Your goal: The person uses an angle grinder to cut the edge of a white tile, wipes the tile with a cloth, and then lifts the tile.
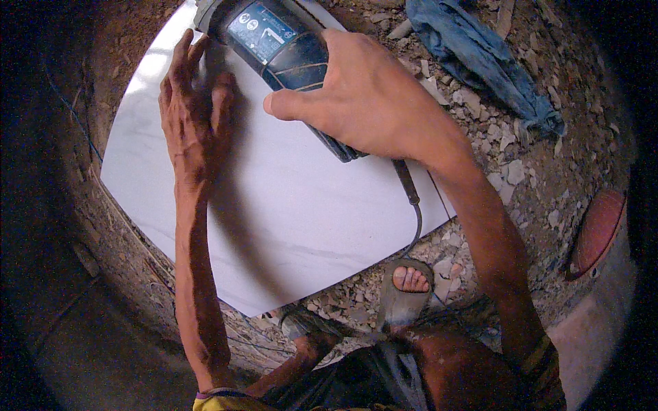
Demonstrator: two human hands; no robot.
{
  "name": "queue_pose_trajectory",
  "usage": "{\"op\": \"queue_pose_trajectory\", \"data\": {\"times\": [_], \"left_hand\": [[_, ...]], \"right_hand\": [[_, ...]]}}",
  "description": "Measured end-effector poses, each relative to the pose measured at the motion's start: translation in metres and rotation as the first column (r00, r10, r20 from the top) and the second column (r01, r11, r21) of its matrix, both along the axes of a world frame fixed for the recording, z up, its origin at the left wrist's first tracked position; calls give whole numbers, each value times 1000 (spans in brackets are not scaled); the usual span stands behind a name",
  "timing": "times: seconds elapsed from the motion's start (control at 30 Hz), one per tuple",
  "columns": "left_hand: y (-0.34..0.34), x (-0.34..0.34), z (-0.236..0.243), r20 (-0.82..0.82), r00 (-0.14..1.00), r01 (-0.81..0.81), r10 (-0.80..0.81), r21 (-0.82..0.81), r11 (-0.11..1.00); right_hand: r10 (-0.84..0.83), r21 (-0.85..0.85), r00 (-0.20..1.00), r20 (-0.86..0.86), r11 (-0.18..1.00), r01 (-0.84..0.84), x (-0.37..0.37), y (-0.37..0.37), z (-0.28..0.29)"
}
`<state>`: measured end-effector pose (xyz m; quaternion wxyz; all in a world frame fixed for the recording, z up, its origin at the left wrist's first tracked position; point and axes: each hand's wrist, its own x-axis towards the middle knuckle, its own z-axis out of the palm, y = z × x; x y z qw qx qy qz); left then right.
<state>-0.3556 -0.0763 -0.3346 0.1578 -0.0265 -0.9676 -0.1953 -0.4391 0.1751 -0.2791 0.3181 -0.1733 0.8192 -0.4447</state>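
A dark blue and black angle grinder (271,41) lies slantwise over a large white tile (308,219) with faint grey veins. My right hand (363,96) is wrapped over the rear part of its body, with the thumb along the near side. My left hand (193,113) rests at the tile's left part, fingers stretched out and apart. Its fingertips reach close to the grinder's grey metal head; whether they touch it I cannot tell. The head runs out of the picture at the top, and the disc is hidden. A cord (408,183) trails from the grinder's rear over the tile's edge.
Broken rubble (480,123) covers the ground to the right, with a crumpled blue cloth (486,68) on it. Farther right is a reddish rounded object (598,233). My sandalled foot (406,294) stands by the tile's near edge. A thin blue cable (75,113) runs along the left.
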Motion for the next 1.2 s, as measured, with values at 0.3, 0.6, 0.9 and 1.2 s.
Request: {"op": "queue_pose_trajectory", "data": {"times": [0.3, 0.6, 0.9, 1.2], "left_hand": [[2, 2, 4, 11, 999, -37, 37, 6, 999], [0, 2, 0, 26, 999, -47, 45, 68, 997], [-2, 3, -3, -6, 1000, -18, 18, 55, 998], [-4, 2, -2, -30, 1000, 5, -5, 23, 1000]], "right_hand": [[-4, 19, 1000, -10, 1000, 4, 3, 2, 2], [-10, 27, 999, 38, 1000, 9, 5, 5, 3], [-13, 28, 1000, 15, 1000, 12, 11, 10, 5], [-34, -6, 999, 23, 999, 34, 16, 12, 6]]}}
